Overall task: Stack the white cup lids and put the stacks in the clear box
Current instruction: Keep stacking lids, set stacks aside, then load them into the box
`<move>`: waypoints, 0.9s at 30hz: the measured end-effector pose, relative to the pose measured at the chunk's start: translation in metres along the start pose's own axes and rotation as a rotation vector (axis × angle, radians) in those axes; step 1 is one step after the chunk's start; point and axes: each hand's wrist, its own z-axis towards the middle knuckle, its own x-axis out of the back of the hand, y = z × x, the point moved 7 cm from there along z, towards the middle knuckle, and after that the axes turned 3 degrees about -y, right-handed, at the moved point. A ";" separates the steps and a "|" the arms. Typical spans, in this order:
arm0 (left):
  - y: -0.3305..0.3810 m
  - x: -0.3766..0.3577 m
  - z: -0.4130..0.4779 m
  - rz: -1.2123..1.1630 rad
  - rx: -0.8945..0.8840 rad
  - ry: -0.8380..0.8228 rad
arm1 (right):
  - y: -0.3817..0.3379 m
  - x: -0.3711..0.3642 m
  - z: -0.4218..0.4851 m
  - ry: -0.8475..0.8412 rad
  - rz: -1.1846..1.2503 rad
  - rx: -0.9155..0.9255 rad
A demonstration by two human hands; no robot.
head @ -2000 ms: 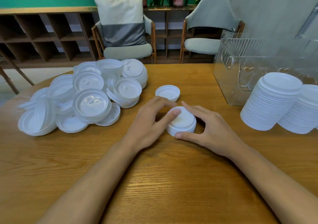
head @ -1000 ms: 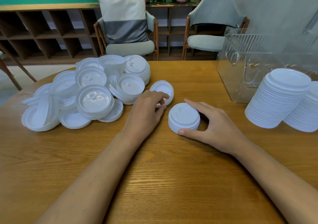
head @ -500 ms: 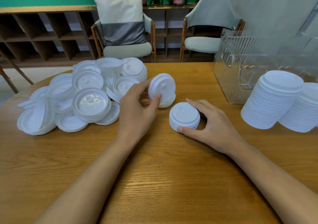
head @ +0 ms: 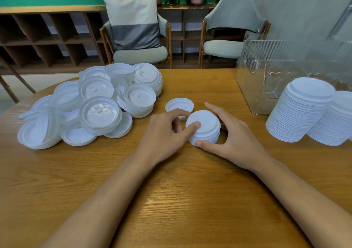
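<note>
Lids: small stack [head: 203, 127] on table [head: 171, 200], right hand [head: 234, 141] cupping it, left hand [head: 167, 131] pressing top.
Off-centre press could tip it (left grip holds nothing).

Bare wooden table [head: 190, 200] lies open near the person; loose lid pile [head: 91, 105] blocks left, tall lid stacks [head: 304, 110] and clear box [head: 282, 66] block right.

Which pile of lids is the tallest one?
The tall stack on the right, just in front of the clear box, stands highest; the stack behind it is lower.
</note>
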 end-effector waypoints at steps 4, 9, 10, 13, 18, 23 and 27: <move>0.002 0.000 0.000 0.039 -0.026 0.034 | 0.000 0.000 -0.001 0.009 -0.020 0.010; 0.005 -0.009 -0.002 -0.083 -0.034 -0.021 | -0.001 0.000 -0.001 0.005 0.002 0.018; 0.006 -0.009 -0.003 -0.101 -0.034 -0.016 | -0.001 0.000 -0.001 0.001 0.005 0.016; 0.005 -0.010 -0.003 -0.096 -0.030 -0.015 | 0.001 -0.002 0.000 -0.032 0.004 0.003; -0.001 -0.013 -0.002 -0.096 -0.006 -0.052 | 0.000 -0.005 0.001 -0.077 0.008 -0.001; -0.001 -0.010 0.000 -0.078 -0.091 -0.080 | -0.001 -0.004 0.000 -0.046 0.002 -0.016; -0.008 0.002 0.006 0.070 -0.194 0.073 | -0.002 -0.003 0.000 -0.042 -0.028 -0.023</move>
